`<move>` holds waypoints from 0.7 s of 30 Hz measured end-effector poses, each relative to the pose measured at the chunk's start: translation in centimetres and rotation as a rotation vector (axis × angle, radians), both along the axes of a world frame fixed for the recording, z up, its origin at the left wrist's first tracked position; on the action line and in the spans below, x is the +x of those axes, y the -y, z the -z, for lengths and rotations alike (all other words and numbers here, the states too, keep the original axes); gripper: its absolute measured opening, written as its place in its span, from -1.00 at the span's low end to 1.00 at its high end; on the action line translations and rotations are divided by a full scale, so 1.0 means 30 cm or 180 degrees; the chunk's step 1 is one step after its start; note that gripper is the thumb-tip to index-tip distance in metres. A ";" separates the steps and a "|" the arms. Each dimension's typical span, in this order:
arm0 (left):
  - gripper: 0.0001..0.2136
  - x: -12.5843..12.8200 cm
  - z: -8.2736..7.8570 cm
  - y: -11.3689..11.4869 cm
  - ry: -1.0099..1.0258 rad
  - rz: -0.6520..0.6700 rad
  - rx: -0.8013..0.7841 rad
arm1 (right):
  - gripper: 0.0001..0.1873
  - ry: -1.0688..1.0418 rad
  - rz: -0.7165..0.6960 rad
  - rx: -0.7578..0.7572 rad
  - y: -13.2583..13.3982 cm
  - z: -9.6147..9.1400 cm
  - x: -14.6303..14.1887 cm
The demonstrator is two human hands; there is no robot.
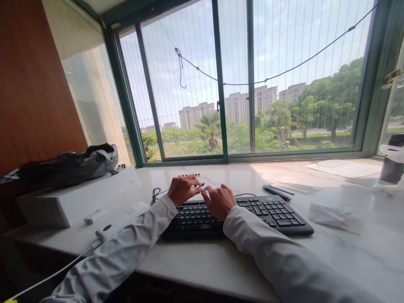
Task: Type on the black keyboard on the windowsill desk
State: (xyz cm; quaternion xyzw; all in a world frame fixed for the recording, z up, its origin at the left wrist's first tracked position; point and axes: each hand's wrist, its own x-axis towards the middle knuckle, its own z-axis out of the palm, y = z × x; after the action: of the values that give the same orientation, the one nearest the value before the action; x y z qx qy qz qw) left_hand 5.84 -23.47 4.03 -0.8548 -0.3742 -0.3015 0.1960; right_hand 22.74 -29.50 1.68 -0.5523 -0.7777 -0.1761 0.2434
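Left hand (182,189) and right hand (220,200) pinch one small object above the keyboard (271,212).

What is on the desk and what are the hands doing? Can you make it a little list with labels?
Place: marble desk by a big window
Left hand: curled above the back edge of the black keyboard, pinching a small thing too tiny to tell
Right hand: over the keys, fingertips meeting the left hand's
Left of keyboard: white box with a dark bag on top
Right of keyboard: pens, crumpled tissue, paper
Far right: dark cup
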 end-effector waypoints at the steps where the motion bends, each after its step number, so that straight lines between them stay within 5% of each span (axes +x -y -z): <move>1: -0.80 0.003 0.017 0.012 0.0076 0.0093 -0.0007 | -0.49 -0.0023 0.0074 -0.0003 -0.007 0.002 0.005; 9: -0.84 -0.016 0.081 0.005 0.0516 0.0596 0.0048 | -0.47 -0.0278 0.0185 -0.0297 -0.035 0.021 0.012; 16: -0.81 -0.046 0.086 -0.040 0.0658 0.1370 -0.0144 | -0.58 -0.1001 -0.0248 -0.0386 -0.045 0.028 0.005; 21: -0.79 -0.049 0.082 -0.040 0.0644 0.1342 -0.0321 | -0.62 -0.1188 -0.0428 -0.0387 -0.054 0.041 0.005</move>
State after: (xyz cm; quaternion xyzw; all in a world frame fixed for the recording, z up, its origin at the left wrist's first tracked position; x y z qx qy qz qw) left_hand 4.39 -22.28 1.57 -0.8882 -0.2199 -0.4008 0.0473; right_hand 22.89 -27.87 0.45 -0.5358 -0.7634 -0.0069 0.3606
